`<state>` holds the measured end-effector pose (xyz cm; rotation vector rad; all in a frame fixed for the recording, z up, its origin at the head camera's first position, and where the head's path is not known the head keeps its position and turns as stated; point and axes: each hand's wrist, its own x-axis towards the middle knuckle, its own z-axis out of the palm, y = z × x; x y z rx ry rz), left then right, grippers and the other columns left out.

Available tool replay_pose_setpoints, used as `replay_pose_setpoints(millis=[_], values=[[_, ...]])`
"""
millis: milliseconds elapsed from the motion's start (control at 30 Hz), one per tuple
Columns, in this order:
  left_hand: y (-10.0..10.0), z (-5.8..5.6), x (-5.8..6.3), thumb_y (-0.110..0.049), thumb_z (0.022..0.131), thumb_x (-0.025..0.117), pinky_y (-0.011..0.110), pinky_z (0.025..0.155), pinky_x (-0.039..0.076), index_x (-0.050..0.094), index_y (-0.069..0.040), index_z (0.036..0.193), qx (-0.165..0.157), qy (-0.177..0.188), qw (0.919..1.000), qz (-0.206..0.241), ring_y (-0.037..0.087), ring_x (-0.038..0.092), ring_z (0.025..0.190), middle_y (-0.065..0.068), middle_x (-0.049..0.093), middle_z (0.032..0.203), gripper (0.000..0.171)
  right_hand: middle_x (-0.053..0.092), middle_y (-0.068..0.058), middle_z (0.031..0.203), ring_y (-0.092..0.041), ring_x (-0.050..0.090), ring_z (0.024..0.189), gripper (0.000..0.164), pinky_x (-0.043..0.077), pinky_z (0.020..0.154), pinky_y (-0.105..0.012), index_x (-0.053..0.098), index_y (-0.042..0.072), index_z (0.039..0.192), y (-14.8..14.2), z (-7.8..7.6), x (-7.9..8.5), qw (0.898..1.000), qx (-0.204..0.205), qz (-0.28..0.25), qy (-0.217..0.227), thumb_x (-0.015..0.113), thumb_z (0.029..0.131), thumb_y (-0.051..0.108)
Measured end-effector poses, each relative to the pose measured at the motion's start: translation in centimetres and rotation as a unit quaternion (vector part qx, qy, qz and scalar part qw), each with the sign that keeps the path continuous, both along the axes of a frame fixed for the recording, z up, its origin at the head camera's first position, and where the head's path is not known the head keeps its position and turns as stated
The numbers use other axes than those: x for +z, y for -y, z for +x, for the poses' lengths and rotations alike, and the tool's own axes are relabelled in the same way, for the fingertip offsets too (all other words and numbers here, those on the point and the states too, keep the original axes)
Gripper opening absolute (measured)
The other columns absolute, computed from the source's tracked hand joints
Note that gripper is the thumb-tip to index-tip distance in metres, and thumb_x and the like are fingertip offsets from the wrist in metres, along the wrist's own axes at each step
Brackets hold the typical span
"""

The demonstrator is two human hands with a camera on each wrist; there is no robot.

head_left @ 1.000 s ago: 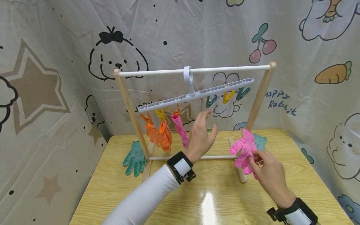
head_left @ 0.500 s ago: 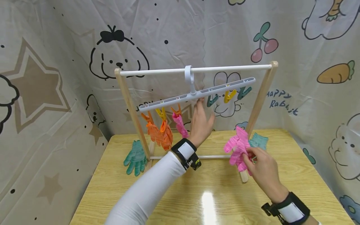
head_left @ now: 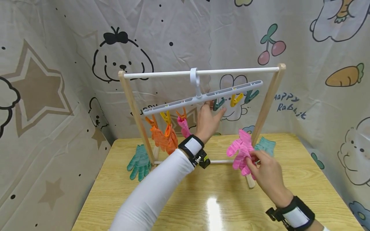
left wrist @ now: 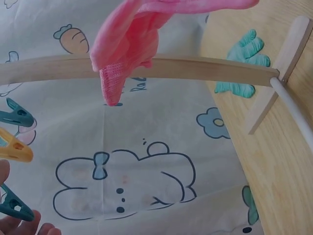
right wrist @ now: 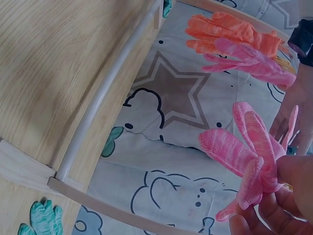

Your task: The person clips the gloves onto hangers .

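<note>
My right hand (head_left: 268,175) pinches a pink glove (head_left: 242,150) between thumb and fingers, its glove fingers spreading upward and left. My left hand (head_left: 207,122) is raised under the pale hanger (head_left: 202,97), thumb and fingers spread on either side of a teal clothespin (head_left: 218,104). In the left wrist view the fingertips (left wrist: 30,221) lie close beside that teal clothespin; whether they touch it is unclear. A yellow clothespin (head_left: 236,99) and another teal clothespin (head_left: 251,96) hang farther right. On the hanger's lower left side, clothespins hold orange gloves (head_left: 164,138) and another pink glove (head_left: 184,126).
The hanger hooks over the white top bar (head_left: 237,70) of a wooden-sided rack (head_left: 267,102). One green glove (head_left: 139,162) lies on the table (head_left: 179,205) at left. Another green glove (head_left: 266,146) lies behind the right post. A printed curtain (head_left: 179,32) encloses the table.
My left hand has risen to the hanger and come around the inner teal clothespin. My right hand has shifted slightly left with the pink glove.
</note>
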<state>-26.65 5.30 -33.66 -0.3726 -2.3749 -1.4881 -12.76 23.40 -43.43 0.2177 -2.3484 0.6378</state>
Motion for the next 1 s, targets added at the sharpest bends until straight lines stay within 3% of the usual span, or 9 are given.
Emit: replay_pose_setpoints(millis=[267,567,767,1000], values=[[-0.1,-0.4,0.3,-0.031,0.092,0.075,0.035,0.081,0.050,0.063,-0.007,0.127,0.004,-0.028,0.9996,-0.001,0.027,0.064,0.100,0.012,0.072,0.112,0.043,0.068,-0.006,0.076,-0.019,0.064,0.064,0.016,0.050,0.054,-0.030,0.073,0.002,0.092,0.2,0.0,0.1,1.000,0.006,0.002,-0.004,0.081,0.078,0.000],[-0.4,-0.2,0.7,-0.037,0.093,0.073,0.028,0.073,0.052,0.064,-0.011,0.124,-0.002,-0.016,0.9998,-0.007,0.020,0.067,0.094,0.008,0.074,0.110,0.041,0.067,-0.006,0.076,-0.016,0.061,0.063,0.015,0.044,0.050,-0.025,0.071,0.003,0.091,0.5,-0.6,0.4,1.000,0.017,0.015,-0.016,0.081,0.080,0.004],[-0.5,-0.1,0.6,-0.036,0.091,0.075,0.022,0.061,0.045,0.066,-0.010,0.109,-0.001,-0.023,0.9997,-0.002,0.013,0.060,0.077,0.007,0.073,0.094,0.033,0.068,-0.007,0.078,-0.017,0.063,0.065,0.015,0.047,0.051,-0.027,0.071,0.003,0.091,0.8,-1.0,0.6,0.999,0.025,0.015,-0.021,0.081,0.080,0.004],[-0.4,0.0,0.3,-0.035,0.090,0.077,0.019,0.059,0.043,0.066,-0.013,0.102,-0.008,-0.033,0.9994,0.002,0.009,0.057,0.072,0.004,0.070,0.087,0.027,0.068,-0.006,0.078,-0.017,0.063,0.066,0.016,0.049,0.053,-0.028,0.071,0.003,0.090,1.1,-1.1,0.6,0.999,0.030,0.019,-0.025,0.082,0.079,0.003]])
